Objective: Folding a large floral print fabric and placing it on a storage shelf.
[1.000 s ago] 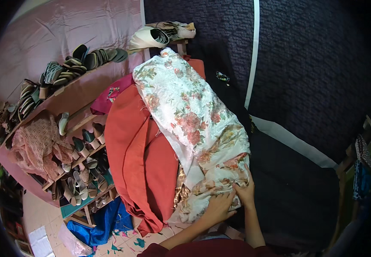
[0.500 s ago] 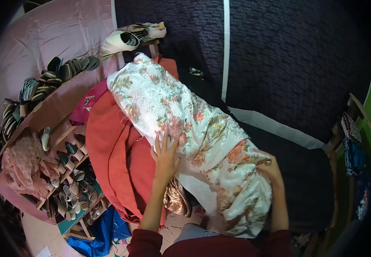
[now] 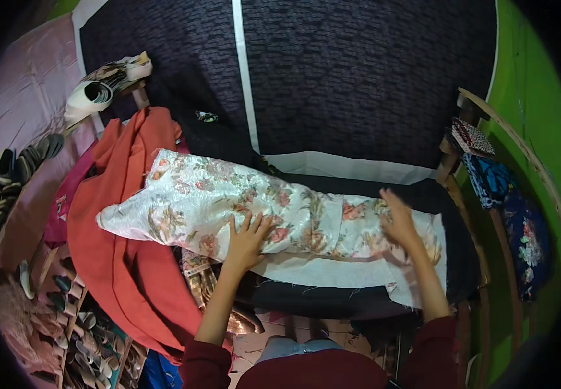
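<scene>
A length of white floral cloth [image 3: 293, 207], shiny and printed with pinkish-orange roses, lies crosswise in front of me, folded into a long strip. On its lower middle edge rests my left hand [image 3: 247, 243], flat with the fingers spread. My right hand [image 3: 397, 223] is over the cloth's right part, fingers stretched out and holding nothing; whether it touches the cloth I cannot tell. Pale underside shows along the near edge and right end. Beneath is a black-covered surface [image 3: 287, 295]. The cloth's left end overlaps a coral-red cloth [image 3: 112, 272].
Shiny gold-brown cloth [image 3: 206, 285] hangs at the near edge, left of centre. Shoe soles [image 3: 24, 162] and shoes [image 3: 92, 343] fill racks at the left. A rolled white sheet [image 3: 86, 100] stands behind. Folded patterned cloths [image 3: 488, 175] hang on a wooden rail at the right.
My view has turned right. The floral cloth now lies more crosswise, its right end spread flatter. My right hand has let go of the bunched end; my left stays on the cloth.
</scene>
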The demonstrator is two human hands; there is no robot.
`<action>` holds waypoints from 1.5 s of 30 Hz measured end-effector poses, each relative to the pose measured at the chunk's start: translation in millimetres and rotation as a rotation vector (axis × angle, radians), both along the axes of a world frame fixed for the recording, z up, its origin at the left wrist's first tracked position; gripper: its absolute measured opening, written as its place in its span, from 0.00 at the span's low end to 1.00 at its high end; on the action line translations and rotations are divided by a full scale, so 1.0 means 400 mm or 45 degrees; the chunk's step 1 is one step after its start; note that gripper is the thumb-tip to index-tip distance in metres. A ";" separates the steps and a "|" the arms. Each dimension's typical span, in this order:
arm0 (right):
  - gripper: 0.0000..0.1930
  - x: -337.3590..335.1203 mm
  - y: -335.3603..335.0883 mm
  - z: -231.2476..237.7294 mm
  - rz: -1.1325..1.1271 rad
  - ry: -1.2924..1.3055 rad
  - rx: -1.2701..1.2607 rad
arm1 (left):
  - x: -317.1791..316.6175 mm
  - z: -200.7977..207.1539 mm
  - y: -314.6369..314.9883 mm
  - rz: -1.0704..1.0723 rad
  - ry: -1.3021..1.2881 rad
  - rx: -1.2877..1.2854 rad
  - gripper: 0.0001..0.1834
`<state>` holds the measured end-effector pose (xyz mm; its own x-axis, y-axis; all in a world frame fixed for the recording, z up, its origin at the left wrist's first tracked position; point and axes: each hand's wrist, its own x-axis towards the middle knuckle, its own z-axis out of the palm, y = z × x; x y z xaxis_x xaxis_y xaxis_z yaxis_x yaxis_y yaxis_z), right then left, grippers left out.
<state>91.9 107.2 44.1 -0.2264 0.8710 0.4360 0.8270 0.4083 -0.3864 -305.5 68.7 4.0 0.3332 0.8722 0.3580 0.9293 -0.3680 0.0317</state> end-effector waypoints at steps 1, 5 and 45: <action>0.38 -0.027 -0.039 -0.037 -0.035 -0.118 -0.117 | -0.016 -0.003 0.008 -0.016 -0.002 -0.019 0.54; 0.40 -0.119 -0.173 -0.030 -0.099 -0.376 -0.387 | -0.077 0.027 0.015 -0.098 0.010 -0.031 0.51; 0.51 0.292 -0.003 -0.039 -0.033 -0.647 -0.891 | 0.230 0.001 0.285 -0.298 0.440 -0.323 0.48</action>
<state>208.7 106.1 28.6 -0.2249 0.9087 -0.3516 0.9734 0.1934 -0.1226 -213.3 182.5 4.4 0.5927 0.8051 -0.0224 0.7944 -0.5889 -0.1485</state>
